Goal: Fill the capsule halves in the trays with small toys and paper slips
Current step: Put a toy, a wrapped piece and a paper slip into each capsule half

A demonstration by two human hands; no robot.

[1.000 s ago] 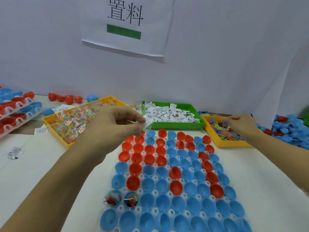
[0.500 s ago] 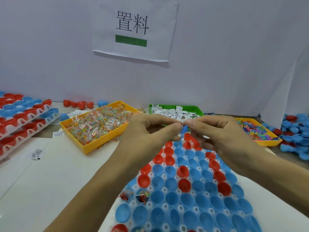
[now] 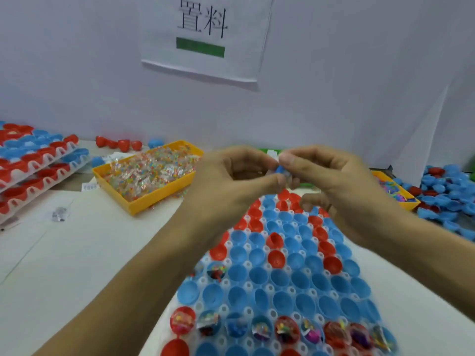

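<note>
Head view: left hand (image 3: pixel 231 181) and right hand (image 3: pixel 331 181) meet fingertip to fingertip, both pinching a small blue toy piece (image 3: pixel 279 168) with a white paper slip (image 3: pixel 273 155) just above it. Below them lies the white tray of red and blue capsule halves (image 3: pixel 282 276). Left of the left hand, a yellow tray of bagged beads (image 3: pixel 146 173) on the bench (image 3: pixel 64 253).

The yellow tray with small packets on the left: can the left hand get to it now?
Probably yes, once freed. The yellow tray lies open-topped just left of the left hand with nothing between them, but that hand and the right hand are both pinching a small blue item.
</note>
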